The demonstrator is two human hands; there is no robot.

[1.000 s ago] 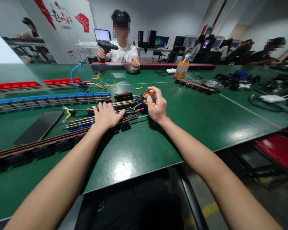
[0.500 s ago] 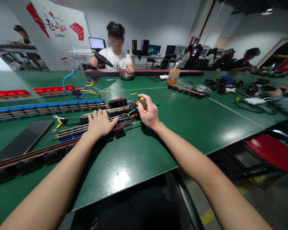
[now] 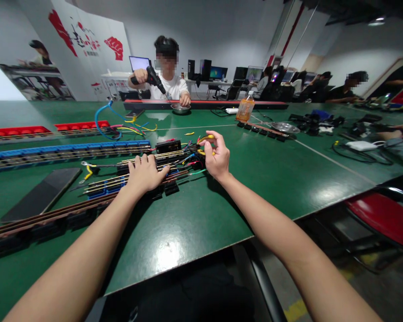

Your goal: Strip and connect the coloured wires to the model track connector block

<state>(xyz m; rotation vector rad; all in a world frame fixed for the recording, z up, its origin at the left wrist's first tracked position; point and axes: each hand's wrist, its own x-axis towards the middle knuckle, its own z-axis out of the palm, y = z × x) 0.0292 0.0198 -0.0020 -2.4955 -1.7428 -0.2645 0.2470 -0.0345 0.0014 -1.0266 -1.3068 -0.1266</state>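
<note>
My left hand [image 3: 146,173] lies with fingers spread on a bundle of thin metal rods [image 3: 116,182] with blue and black holders. My right hand [image 3: 218,155] is closed around the yellow handles of a hand tool [image 3: 202,151], perhaps pliers. The tool's head is at the bundle's right end, among coloured wires [image 3: 191,160], and its tip is too small to make out. A black block [image 3: 168,146] sits just behind the rods. A green wire sticks out to the right, below my right hand.
Blue rack [image 3: 70,150] and red racks [image 3: 82,127] lie at left, with a dark flat slab [image 3: 42,194] nearer. Across the table, a person [image 3: 168,85] holds a drill [image 3: 156,80] over a metal bowl [image 3: 180,108]. An orange bottle [image 3: 245,107] stands behind right.
The whole view has shifted slightly. The yellow handles in my right hand show more widely spread. The person opposite has raised the drill and tilts it more steeply.
</note>
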